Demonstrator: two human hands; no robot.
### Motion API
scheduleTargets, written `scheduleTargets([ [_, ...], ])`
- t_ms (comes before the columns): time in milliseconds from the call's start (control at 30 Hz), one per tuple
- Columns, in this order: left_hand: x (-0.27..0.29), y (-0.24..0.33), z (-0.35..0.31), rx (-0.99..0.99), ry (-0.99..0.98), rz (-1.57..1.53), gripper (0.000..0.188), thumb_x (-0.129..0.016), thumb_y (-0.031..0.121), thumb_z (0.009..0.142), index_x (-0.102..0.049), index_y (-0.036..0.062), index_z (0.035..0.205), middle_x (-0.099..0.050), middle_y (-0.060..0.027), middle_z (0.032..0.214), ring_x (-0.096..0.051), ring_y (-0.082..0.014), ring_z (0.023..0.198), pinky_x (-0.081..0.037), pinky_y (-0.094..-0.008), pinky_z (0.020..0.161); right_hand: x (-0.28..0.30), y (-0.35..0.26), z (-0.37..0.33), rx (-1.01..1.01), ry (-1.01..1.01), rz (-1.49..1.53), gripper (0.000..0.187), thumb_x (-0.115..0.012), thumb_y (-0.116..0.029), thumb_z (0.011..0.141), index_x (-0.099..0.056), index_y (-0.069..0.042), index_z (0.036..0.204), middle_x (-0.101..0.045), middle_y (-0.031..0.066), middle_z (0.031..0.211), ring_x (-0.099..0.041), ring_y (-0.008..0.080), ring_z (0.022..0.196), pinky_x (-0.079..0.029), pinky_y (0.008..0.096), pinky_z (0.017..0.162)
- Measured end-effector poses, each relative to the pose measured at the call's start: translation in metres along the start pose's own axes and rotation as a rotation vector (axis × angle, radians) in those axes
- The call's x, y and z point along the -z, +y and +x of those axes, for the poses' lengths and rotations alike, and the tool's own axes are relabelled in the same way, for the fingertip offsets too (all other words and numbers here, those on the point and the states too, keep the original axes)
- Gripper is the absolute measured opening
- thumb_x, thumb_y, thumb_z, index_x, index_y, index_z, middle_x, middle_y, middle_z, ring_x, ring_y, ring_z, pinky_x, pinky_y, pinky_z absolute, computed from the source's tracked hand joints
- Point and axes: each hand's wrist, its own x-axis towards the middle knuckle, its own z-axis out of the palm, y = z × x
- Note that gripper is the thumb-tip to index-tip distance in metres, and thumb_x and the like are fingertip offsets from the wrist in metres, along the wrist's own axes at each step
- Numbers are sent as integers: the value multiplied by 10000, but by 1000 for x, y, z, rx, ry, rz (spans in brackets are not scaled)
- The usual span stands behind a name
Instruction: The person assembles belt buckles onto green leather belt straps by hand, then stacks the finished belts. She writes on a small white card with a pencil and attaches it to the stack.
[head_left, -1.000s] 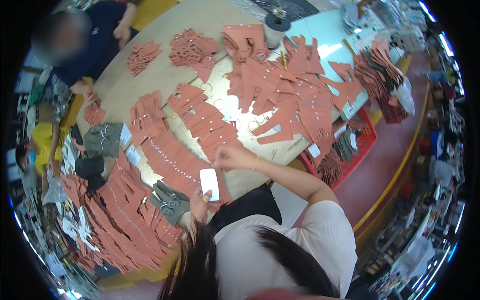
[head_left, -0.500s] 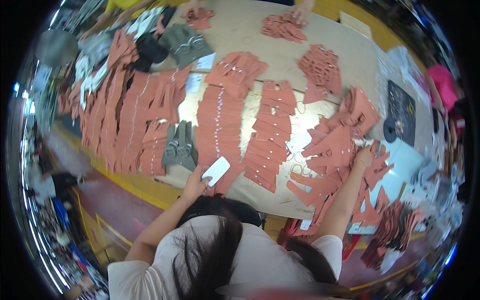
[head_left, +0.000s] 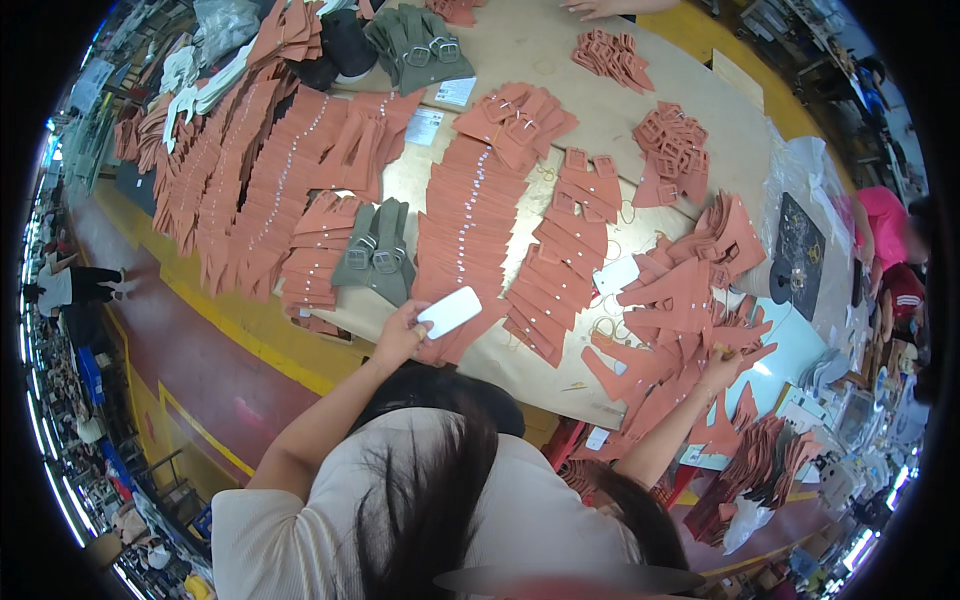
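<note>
My left hand (head_left: 402, 333) grips a white rounded rectangular card (head_left: 450, 312) between thumb and fingers, above the near end of a long overlapping row of rust cloth pieces (head_left: 470, 225). My right hand (head_left: 722, 370) is stretched out to the right, its fingers bent in among a loose heap of rust cloth pieces (head_left: 665, 345); what they pinch is too small to make out. Beside my left hand lie green straps with buckles (head_left: 378, 250). A shorter row of rust pieces (head_left: 550, 280) and another white card (head_left: 616, 275) lie between my hands.
More rust rows (head_left: 285, 185) cover the table's left side. Buckled rust straps (head_left: 672, 150) are heaped farther back, near green buckled pieces (head_left: 418, 48). At right are a black mat (head_left: 803, 250), a thread cone (head_left: 757, 277) and hanging rust pieces (head_left: 760, 465). Another person's hand (head_left: 592, 8) shows at the far edge.
The view has shifted, so the table sits higher and farther right. My left hand still holds the white card. My right hand stays at the loose heap, now slightly nearer me.
</note>
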Motion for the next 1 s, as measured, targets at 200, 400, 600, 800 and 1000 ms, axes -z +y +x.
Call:
scheduleTargets([
  [200, 5, -29, 3, -44, -211, 151, 289, -569, 14, 895, -552, -17, 1182, -633, -74, 925, -609, -120, 692, -511, -257, 578, 26, -40, -155, -22, -96, 460, 257, -528, -273, 967, -513, -17, 992, -609, 108, 773, -596, 236, 640, -462, 365, 548],
  [400, 19, -36, -10, -214, -255, 363, 252, -593, 111, 880, -586, 26, 1118, -656, -129, 870, -634, -226, 754, -505, -353, 692, 25, -152, -328, 642, -845, 710, 146, -564, -126, 886, -605, -29, 987, -661, 133, 960, -629, 262, 863, -496, 372, 715],
  [600, 17, -52, -25, -124, -140, 346, 232, -556, 146, 852, -564, 35, 1055, -639, -191, 933, -632, -337, 885, -487, -404, 772, -2, -173, -326, 1612, -1075, 652, 245, -668, -96, 742, -539, -75, 949, -591, 140, 1168, -577, 336, 1029, -477, 440, 862],
  [800, -17, -96, -13, -40, -91, 52, 183, -557, 107, 853, -559, 37, 1022, -598, -94, 877, -590, -193, 845, -476, -337, 757, -46, -170, -295, 1998, -1089, 611, 316, -614, -184, 755, -578, -146, 1067, -541, 169, 1223, -510, 315, 1166, -431, 432, 922],
  [1000, -18, -125, 2, -29, -157, 2, 92, -585, 79, 906, -592, 27, 982, -609, -27, 857, -563, -108, 810, -472, -277, 737, -38, -170, -298, 1701, -1297, 727, 299, -609, -216, 761, -594, -156, 1054, -556, 202, 1195, -511, 309, 1151, -438, 407, 899],
])
